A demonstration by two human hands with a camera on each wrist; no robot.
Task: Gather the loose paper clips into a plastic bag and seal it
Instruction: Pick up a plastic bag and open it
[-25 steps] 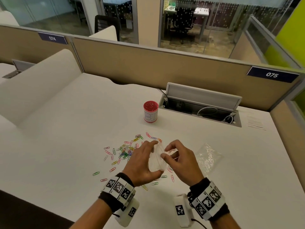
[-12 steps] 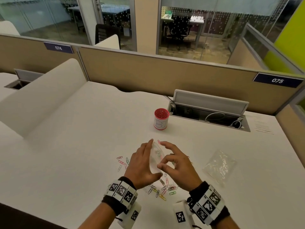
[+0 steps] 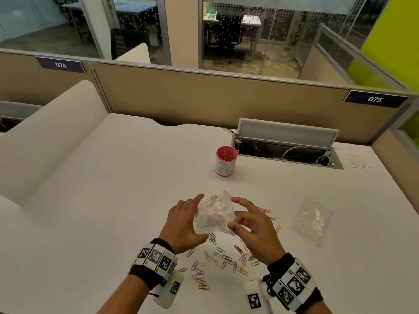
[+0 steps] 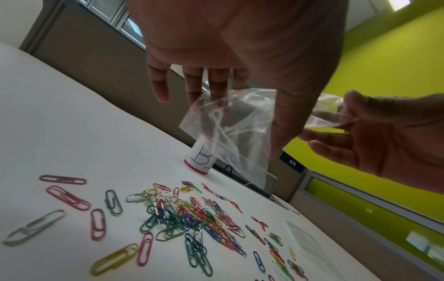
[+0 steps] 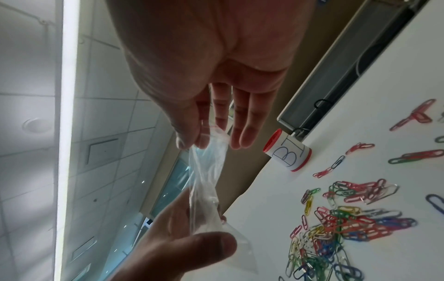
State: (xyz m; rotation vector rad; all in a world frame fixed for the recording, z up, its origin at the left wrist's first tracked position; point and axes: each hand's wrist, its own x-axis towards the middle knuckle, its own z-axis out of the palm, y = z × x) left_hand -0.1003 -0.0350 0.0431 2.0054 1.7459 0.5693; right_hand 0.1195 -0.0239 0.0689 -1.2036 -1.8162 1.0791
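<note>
Two hands held one small clear plastic bag (image 3: pixel 213 214) above the worktop (image 3: pixel 113 200), over a scatter of coloured paper clips (image 3: pixel 217 259). Nearest the person, the clips lay loose between the two wrists, a few strays reaching toward the near edge of the worktop; in the left wrist view they formed a dense heap (image 4: pixel 192 218) with single clips spread out around it. The left hand (image 3: pixel 183 225) had its thumb against the bag's lower side and its fingers (image 4: pixel 192 85) nearly straight behind the film, so the bag was pinched between thumb and fingers. The right hand (image 3: pixel 254 232) pinched the bag's other edge between thumb and forefinger, the remaining fingers (image 5: pixel 245 129) extended and apart. The bag hung crumpled between them, lifted off the surface; whether its mouth was open could not be told.

To the right, well apart from the clips, a second clear bag (image 3: pixel 311 219) lay flat with bare worktop all round it. The left half of the worktop was bare as far as a low white divider (image 3: pixel 45 137). Farther back, a red cup with a white label (image 3: pixel 225 160) stood upright, just beside an open cable tray (image 3: pixel 288 150) with its lid raised. Beyond that ran the beige partition (image 3: pixel 204 98) closing the far edge, carrying a plate marked 075 (image 3: pixel 375 99).
</note>
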